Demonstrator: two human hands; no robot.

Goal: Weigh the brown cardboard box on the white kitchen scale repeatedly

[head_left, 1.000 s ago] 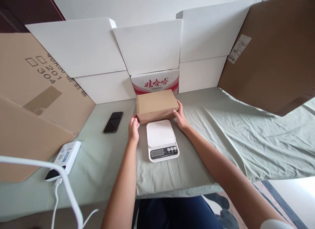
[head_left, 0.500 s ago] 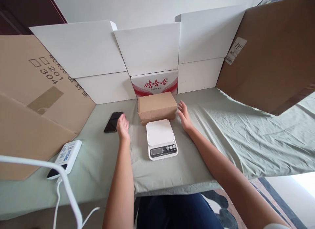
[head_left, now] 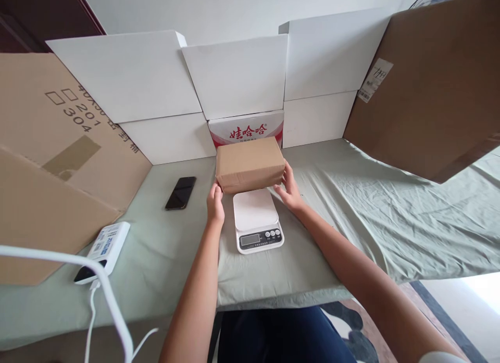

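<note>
A brown cardboard box (head_left: 250, 162) is held between my two hands, just behind a white kitchen scale (head_left: 255, 212). My left hand (head_left: 215, 202) grips the box's near left corner, with the fingers partly hidden. On the other side, my right hand (head_left: 289, 188) is closed round the near right corner, thumb in front. The box appears slightly raised at the front, above the scale's far edge. The scale lies flat with its dark display and round buttons facing me, and its plate carries nothing.
A black phone (head_left: 180, 193) lies to the left on the green cloth (head_left: 156, 259). Farther left is a white power strip (head_left: 105, 251) with a white cable. White boxes (head_left: 238, 76) line the back, and large cardboard boxes (head_left: 422, 87) stand at both sides.
Both hands have moved inward and taken hold of the cardboard box. The box has been lifted a little and now covers more of the printed carton behind it.
</note>
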